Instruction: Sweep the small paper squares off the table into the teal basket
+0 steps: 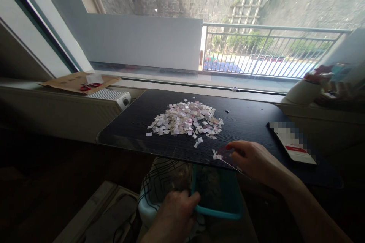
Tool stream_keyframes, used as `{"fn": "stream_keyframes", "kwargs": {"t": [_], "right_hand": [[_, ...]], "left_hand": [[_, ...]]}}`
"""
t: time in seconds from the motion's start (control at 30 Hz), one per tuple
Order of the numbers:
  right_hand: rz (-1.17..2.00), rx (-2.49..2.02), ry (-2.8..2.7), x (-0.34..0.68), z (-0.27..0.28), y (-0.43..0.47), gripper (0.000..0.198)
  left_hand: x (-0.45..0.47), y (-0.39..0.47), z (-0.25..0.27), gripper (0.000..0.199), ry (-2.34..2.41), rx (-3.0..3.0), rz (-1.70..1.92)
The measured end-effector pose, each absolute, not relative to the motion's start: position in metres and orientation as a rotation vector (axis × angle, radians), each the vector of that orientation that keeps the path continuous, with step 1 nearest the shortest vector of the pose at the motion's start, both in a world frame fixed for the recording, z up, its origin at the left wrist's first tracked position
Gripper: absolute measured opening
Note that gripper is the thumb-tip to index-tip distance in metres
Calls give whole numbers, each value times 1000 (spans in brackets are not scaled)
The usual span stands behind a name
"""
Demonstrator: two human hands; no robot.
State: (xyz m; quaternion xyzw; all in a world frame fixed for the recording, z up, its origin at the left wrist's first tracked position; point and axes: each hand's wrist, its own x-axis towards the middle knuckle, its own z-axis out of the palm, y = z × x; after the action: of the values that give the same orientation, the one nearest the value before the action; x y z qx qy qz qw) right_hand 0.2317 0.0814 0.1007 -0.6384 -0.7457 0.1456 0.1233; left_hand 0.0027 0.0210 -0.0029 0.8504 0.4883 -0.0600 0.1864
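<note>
My left hand [179, 207] is closed on the rim of a teal plastic tub [218, 212], held below the front edge of the dark table [128, 129]. Small pale bits lie dimly inside the tub. Just above it, my right hand [251, 155] pinches a thin, reddish see-through card [225, 152] at the table edge. A few cut paper pieces [217, 156] lie against the card's left end. Farther back on the tabletop spreads a large heap of small square paper pieces [185, 117], mostly white with some pinkish ones.
A phone [293, 144] lies at the table's right. Left of the table, red-handled scissors [89, 86] rest on a brown envelope [68, 80] by a white radiator [111, 97]. A patterned cloth [154, 182] is below the table edge. Beyond is a window with a railing [268, 51].
</note>
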Motion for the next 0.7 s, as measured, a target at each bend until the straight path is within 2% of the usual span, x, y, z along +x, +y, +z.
{"fn": "stream_keyframes", "kwargs": {"t": [0.37,0.7], "right_hand": [[358,-1937,-2120,230,104,95,37],[457,-1837,-2187,219,103,81,34]], "left_hand": [[1,23,-8,35,1353,2427,-119],[2,23,-9,34,1358,2420,-115]]}}
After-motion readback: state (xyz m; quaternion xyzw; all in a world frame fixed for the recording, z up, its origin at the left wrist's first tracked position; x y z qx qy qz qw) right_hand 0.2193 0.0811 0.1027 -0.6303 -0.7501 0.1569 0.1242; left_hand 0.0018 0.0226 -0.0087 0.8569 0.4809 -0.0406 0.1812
